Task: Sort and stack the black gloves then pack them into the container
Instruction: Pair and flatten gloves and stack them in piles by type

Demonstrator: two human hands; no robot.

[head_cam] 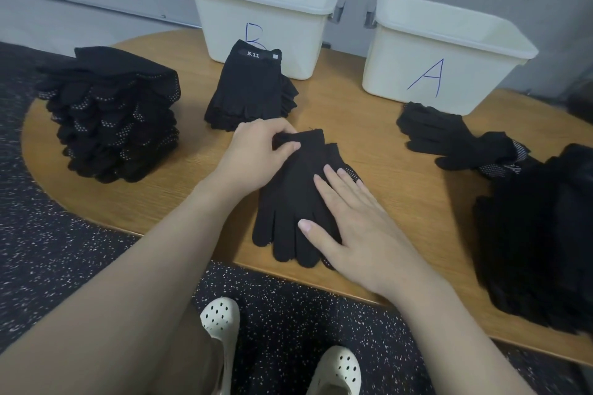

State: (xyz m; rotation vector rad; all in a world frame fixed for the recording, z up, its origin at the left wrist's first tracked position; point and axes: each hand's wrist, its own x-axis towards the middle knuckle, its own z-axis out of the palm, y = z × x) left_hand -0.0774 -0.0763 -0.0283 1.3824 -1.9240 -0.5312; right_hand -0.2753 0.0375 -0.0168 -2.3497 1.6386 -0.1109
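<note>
Head view: the glove pair (290, 199) lies flat at the middle of the bench (401, 202), cuffs pointing away. The left hand (256, 154) pinches the cuff; the right hand (349, 221) presses flat, fingers straight, on the palm area. Align cuffs and fingers squarely before lifting, then set the pair on the matching dotted stack (112, 115).

Container B (266, 13) and container A (446, 51) hide their interiors. The dark pile (539, 234) at right is cut off and indistinct.
</note>
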